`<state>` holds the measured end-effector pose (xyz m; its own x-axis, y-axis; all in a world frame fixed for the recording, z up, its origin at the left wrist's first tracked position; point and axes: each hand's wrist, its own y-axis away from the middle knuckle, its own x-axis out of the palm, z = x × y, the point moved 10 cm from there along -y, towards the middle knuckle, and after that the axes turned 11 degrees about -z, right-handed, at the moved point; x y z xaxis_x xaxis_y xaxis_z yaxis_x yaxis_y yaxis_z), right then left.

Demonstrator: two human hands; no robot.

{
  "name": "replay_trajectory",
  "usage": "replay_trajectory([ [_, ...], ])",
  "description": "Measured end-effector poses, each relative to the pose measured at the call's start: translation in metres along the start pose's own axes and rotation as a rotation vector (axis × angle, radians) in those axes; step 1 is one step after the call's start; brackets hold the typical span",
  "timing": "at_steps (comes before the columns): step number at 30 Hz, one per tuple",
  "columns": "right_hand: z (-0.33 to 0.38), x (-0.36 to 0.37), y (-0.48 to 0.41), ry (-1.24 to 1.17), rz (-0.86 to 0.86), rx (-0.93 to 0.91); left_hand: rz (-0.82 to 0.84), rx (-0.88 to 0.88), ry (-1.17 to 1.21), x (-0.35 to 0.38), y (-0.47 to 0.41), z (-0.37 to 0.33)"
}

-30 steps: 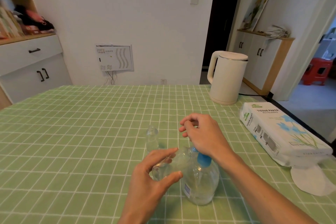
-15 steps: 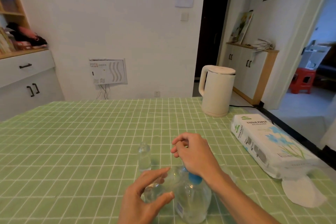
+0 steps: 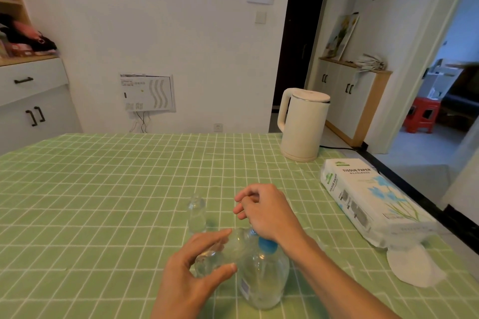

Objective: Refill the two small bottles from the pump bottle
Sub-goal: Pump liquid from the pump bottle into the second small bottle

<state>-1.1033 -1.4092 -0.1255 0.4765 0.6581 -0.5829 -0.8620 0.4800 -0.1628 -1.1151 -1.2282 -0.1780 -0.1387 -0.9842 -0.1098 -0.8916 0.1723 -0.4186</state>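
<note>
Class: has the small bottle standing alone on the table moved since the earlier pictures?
No. The small bottle keeps its spot relative to the kettle on the checked tablecloth; only the camera view shifted.

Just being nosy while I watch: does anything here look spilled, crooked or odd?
No spill shows. The small bottle in the left hand is tilted toward the pump bottle, apparently deliberately. The tissue pack has its near end crumpled open, a white sheet lying out.
</note>
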Motion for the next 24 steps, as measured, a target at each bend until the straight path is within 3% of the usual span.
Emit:
replay_trajectory([
  [24,-0.004,0.003,-0.001,0.011,0.008,0.018,0.014,-0.036,-0.014,-0.001,0.003,-0.001],
])
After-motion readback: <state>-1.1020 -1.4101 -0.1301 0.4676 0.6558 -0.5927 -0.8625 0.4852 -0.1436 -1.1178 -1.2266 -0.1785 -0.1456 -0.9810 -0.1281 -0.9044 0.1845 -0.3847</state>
